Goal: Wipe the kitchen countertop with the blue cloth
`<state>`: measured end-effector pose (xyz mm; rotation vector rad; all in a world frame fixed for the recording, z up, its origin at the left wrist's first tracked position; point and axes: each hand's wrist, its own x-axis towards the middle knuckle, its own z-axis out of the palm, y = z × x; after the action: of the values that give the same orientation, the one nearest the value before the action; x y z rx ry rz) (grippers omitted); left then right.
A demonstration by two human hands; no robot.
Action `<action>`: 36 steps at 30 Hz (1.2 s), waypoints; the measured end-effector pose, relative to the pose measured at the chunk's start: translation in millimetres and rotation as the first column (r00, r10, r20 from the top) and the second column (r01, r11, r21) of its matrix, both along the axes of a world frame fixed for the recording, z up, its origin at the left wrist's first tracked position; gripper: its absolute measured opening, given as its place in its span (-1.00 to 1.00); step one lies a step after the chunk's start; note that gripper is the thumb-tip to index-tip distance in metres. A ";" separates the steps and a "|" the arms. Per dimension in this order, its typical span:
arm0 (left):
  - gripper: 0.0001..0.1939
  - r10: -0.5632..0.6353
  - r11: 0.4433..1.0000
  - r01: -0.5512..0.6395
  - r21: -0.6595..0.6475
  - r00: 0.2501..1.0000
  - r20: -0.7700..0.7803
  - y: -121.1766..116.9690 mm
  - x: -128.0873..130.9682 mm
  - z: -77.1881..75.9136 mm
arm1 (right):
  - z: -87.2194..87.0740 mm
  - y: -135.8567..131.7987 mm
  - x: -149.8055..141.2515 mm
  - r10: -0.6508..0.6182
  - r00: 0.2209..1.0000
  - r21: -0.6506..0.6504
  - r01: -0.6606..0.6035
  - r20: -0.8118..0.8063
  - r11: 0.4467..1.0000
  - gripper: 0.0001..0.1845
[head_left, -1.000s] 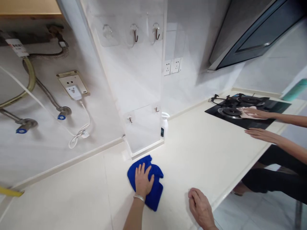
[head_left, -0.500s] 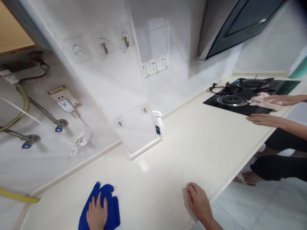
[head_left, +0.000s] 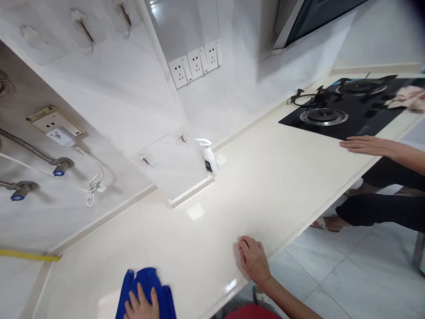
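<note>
Left hand [head_left: 141, 305] lies palm-down and flat on the blue cloth [head_left: 148, 290], fingers spread, pressing it to the countertop [head_left: 265, 186] rather than clenching it; the hand is partly cut off by the bottom edge of the frame. The cloth is bunched, sits at the near-left of the counter, directly under and just ahead of that hand, its long axis running roughly away from the person toward the wall. Right hand [head_left: 254, 259] holds nothing: loosely curled, fingertips resting on the counter near its front edge, well apart from the cloth and off to its right. So the left hand is the one on the cloth. Farther out, a white spray bottle [head_left: 209, 157] stands upright against the wall corner, well beyond both hands; what is in it cannot be told. Wall sockets [head_left: 194, 64] above it. Far right, a black gas hob [head_left: 352, 104] set into the counter, with a pink rag [head_left: 410, 97] lying on its right end. Another person's hand [head_left: 363, 144] rests flat on the counter just in front of the hob, their legs below the counter edge.
</note>
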<state>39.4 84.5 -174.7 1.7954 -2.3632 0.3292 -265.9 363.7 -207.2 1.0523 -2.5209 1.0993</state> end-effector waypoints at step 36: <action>-0.35 -0.172 0.954 0.235 0.187 0.939 -0.299 65.2 -50.3 32.2 | 29.9 -31.2 3.0 0.185 0.982 0.161 -0.175 -0.044 0.971 -0.25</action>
<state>-10.9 149.7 -142.5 1.5334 -2.4242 -0.2102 -262.9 332.5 -177.3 1.3579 -2.5397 0.9081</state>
